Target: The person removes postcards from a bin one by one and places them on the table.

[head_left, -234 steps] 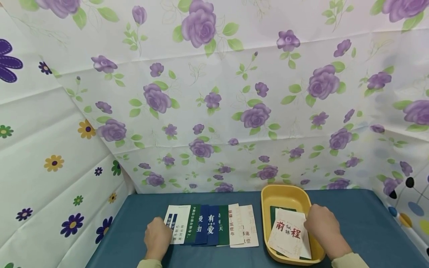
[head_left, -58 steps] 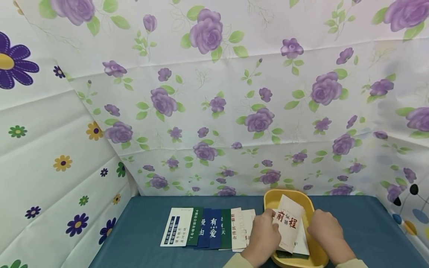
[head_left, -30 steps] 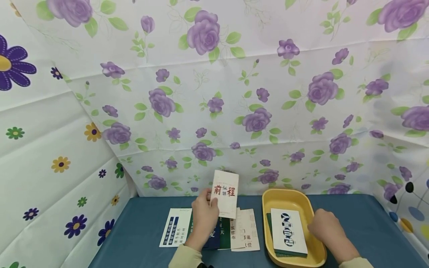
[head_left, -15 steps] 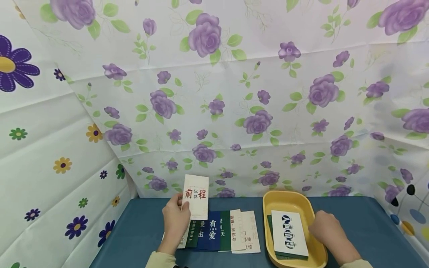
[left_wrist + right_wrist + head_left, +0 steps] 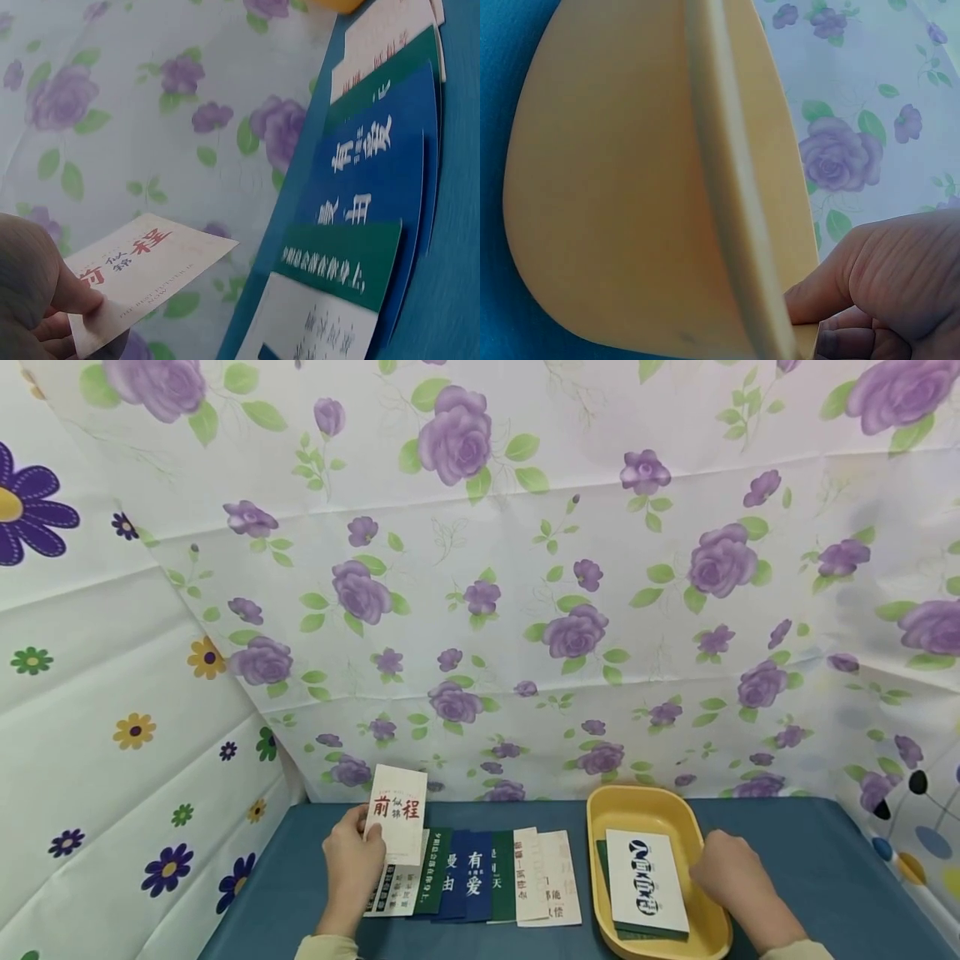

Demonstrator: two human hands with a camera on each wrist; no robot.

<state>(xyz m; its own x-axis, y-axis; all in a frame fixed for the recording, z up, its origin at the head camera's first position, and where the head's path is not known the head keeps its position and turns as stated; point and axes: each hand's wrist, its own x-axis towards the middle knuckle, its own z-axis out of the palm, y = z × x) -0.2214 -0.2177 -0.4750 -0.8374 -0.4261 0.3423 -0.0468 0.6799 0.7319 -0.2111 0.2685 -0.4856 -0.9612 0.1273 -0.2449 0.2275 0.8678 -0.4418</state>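
Observation:
My left hand (image 5: pixel 351 864) pinches a cream card (image 5: pixel 397 818) with red and black characters by its left edge. It holds the card raised and tilted above the left end of a row of overlapping cards. The left wrist view shows the thumb on the face of the cream card (image 5: pixel 142 277). A white card (image 5: pixel 401 889) ends the row at the left, beside a green card (image 5: pixel 432 872) and a blue card (image 5: pixel 478 877). On the right, my right hand (image 5: pixel 738 881) grips the rim of a yellow plastic tub (image 5: pixel 645 802), thumb over the edge in the right wrist view.
Inside the tub lies a white card (image 5: pixel 647 881) with dark lettering, over green ones. Cream cards (image 5: pixel 551 877) form the row's right end, near the tub. A blue-green cloth (image 5: pixel 540 810) covers the table. Floral sheets (image 5: pixel 495 527) stand behind and at the sides.
My left hand let go of the row's left end, took the cream card from the tub and carried it left over the row. The white card in the tub is uncovered. My right hand stayed.

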